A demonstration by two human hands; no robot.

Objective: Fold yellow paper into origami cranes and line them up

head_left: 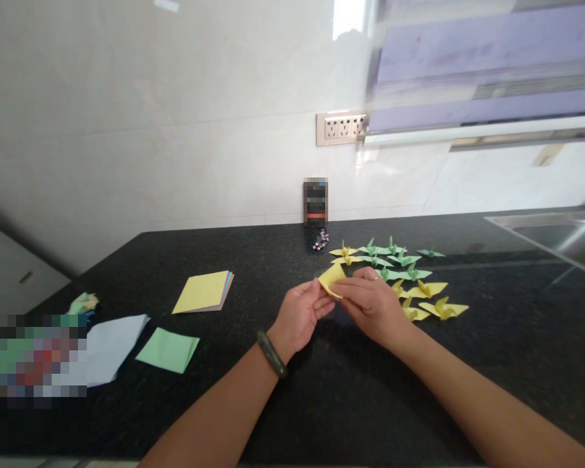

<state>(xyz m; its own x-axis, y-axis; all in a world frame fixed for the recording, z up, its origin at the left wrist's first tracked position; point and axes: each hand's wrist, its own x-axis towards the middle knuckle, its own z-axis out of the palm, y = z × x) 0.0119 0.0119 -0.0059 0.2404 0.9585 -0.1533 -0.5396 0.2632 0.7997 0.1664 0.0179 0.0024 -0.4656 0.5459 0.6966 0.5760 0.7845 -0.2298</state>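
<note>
Both hands meet over the middle of the black counter [351,396]. My left hand [299,316] and my right hand [370,304] pinch a partly folded yellow paper [330,277] between their fingertips, just above the counter. A dark bangle sits on my left wrist. Just behind and to the right of my right hand lie several folded paper cranes, green ones [394,259] farther back and yellow ones [436,305] nearer.
A stack of coloured square sheets [203,292] lies left of centre, a loose green sheet [168,350] and a pale blue sheet [112,348] nearer the left edge. A small dark box [315,203] stands against the wall. A steel sink [560,237] is at the right.
</note>
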